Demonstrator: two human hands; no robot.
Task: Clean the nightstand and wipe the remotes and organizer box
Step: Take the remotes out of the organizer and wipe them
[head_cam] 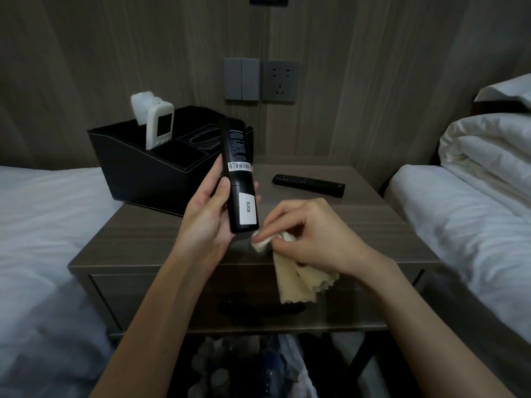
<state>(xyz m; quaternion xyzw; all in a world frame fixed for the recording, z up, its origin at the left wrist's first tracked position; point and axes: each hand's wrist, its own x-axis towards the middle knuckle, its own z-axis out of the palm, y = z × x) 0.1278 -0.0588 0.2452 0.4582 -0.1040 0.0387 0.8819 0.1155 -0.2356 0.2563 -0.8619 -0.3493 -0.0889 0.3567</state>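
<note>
I hold the black remote (240, 179) upright in my left hand (207, 214), fingers curled round its lower half, its labelled back facing me, above the nightstand tabletop (161, 231). My right hand (313, 237) pinches a bunched beige cloth (298, 280) at the remote's bottom end, touching it or nearly so.

The grip sits low, so a hard upward wipe could lever the remote loose and drop it onto the tabletop or past the front edge. The cloth could also snag a sticker's edge and peel it. A second remote (309, 185) lies flat behind, and a white remote (159, 127) stands in the organizer box (149, 173).
</note>
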